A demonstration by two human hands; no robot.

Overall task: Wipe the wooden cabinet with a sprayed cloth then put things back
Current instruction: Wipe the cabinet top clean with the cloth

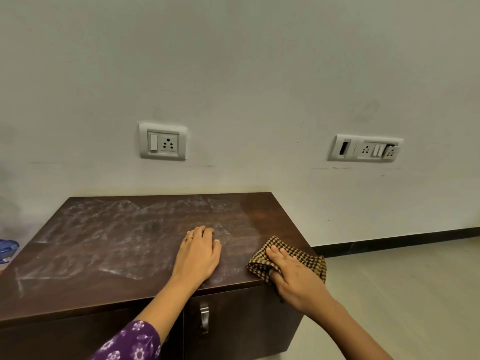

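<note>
A low dark wooden cabinet [109,245] stands against the wall, its top streaked with whitish dust and wipe marks. My left hand [198,252] rests flat on the top near the front edge, palm down, holding nothing; a ring shows on one finger. My right hand [291,274] presses a brown and cream checked cloth [298,252] onto the cabinet's front right corner, fingers over it and thumb tucked under a fold. The strip of top at the far right looks cleaner and darker than the rest.
A metal handle [204,318] hangs on the cabinet's front door. A blue and white container [7,252] peeks in at the left edge. Two socket plates [163,141] [366,149] sit on the wall above. Pale floor [402,294] lies to the right.
</note>
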